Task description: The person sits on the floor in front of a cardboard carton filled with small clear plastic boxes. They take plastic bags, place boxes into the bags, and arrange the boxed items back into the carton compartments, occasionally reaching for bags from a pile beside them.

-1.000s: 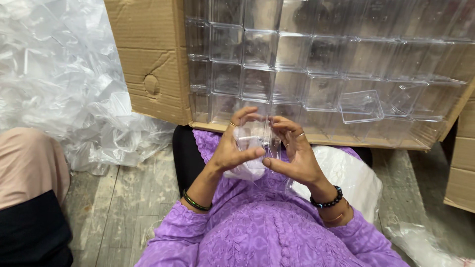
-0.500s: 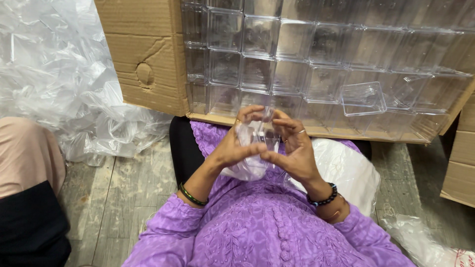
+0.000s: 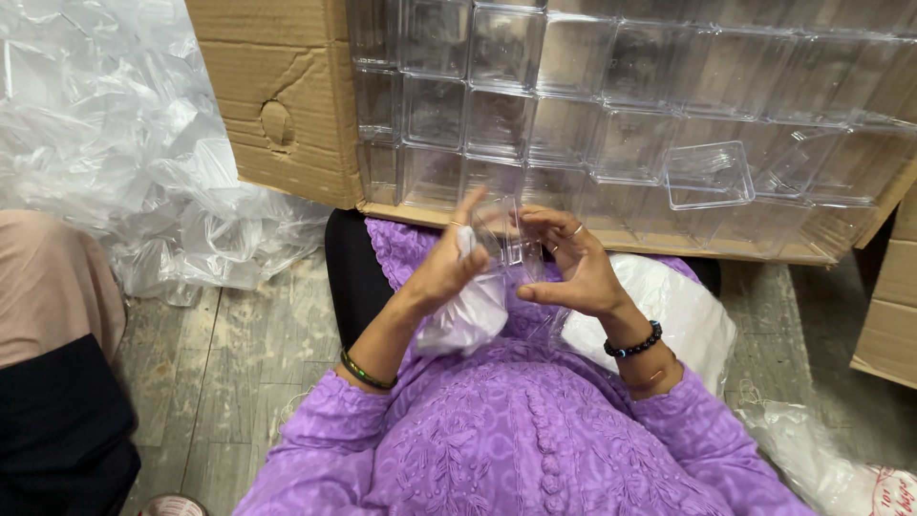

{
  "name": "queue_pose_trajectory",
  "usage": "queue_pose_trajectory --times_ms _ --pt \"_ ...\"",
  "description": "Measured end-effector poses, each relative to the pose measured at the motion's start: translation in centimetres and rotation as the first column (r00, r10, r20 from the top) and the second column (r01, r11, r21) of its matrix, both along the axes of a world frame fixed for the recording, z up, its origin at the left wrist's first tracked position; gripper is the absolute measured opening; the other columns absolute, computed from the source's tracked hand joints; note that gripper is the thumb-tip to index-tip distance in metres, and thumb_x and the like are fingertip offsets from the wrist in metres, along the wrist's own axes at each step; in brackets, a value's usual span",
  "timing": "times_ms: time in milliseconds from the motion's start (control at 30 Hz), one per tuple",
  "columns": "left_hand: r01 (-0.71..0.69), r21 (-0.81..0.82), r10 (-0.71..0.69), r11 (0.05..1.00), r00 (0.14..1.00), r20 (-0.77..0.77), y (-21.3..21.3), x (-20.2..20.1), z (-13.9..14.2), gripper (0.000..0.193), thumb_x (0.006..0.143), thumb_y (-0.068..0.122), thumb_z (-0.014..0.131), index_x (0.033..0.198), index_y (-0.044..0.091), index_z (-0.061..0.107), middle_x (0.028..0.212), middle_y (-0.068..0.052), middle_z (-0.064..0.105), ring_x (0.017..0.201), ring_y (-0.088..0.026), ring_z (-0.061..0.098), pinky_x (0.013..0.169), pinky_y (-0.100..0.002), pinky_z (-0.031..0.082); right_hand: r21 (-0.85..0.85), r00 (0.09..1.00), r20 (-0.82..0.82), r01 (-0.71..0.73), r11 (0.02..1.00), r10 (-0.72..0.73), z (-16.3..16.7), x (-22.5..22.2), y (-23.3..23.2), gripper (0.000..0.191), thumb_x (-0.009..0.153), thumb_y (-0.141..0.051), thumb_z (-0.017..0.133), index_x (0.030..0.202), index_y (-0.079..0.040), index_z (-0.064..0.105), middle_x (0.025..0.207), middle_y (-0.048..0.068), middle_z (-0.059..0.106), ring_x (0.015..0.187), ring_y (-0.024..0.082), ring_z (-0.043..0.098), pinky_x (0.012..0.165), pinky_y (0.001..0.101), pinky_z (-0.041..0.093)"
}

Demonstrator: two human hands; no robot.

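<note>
A: The clear box (image 3: 508, 237), where is it?
B: Between both hands. The right hand (image 3: 580, 268) curls its fingers around one side.
A: And the left hand (image 3: 449, 272)?
B: It presses a white cloth (image 3: 468, 315) on the box, fingers closed on it.

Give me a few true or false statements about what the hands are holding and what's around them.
1. Both hands, left hand and right hand, hold a small clear plastic box. True.
2. The left hand also grips a white cloth. True.
3. The cardboard carton holds glass bottles. False: it holds stacked clear boxes.
4. The sleeves are green. False: purple.
5. Crumpled clear plastic sheeting lies to the left. True.
</note>
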State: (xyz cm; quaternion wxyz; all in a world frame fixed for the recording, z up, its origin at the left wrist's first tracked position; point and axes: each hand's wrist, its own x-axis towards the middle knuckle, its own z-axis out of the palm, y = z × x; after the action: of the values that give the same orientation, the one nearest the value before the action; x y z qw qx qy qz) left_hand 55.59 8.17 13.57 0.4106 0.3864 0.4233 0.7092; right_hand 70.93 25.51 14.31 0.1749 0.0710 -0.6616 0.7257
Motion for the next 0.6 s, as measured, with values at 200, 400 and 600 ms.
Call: queue_pose_trajectory --times_ms 200,400,600 --pt "-0.240 -0.004 0.199 0.971 0.816 -0.543 -1.3 0.3 1.7 0.094 0.078 0.021 0.094 0.157 0.003 0.045 0.148 -0.015 0.052 0.139 -0.024 0.054 0.117 -0.037 0.044 -0.149 1.000 0.028 0.000 0.989 0.004 -1.6 0.4 -1.1 0.088 0.077 -0.004 0.091 0.153 -0.005 0.046 0.154 0.011 0.052 0.143 0.023 0.050 0.122 0.0402 0.040" --pt "-0.056 -0.083 0.038 0.995 0.979 -0.202 -1.3 0.5 1.8 0.094 0.078 0.023 0.091 0.155 0.003 0.041 0.141 -0.009 0.057 0.129 -0.018 0.058 0.111 -0.033 0.048 -0.049 0.998 0.054 0.017 0.999 -0.015 -1.1 1.0 -1.7 0.089 0.079 -0.003 0.088 0.157 -0.007 0.044 0.162 0.008 0.045 0.148 0.020 0.045 0.122 0.0384 0.039" --pt "0.006 -0.028 -0.008 1.000 0.997 -0.080 -1.4 0.2 1.2 0.096 0.079 0.019 0.091 0.157 0.001 0.038 0.139 -0.008 0.058 0.129 -0.017 0.057 0.112 -0.033 0.047 -0.053 0.998 0.031 0.064 0.997 -0.063 -0.7 1.0 -2.3 0.086 0.077 0.001 0.090 0.154 -0.006 0.051 0.158 0.007 0.050 0.137 0.019 0.051 0.117 0.0370 0.043"
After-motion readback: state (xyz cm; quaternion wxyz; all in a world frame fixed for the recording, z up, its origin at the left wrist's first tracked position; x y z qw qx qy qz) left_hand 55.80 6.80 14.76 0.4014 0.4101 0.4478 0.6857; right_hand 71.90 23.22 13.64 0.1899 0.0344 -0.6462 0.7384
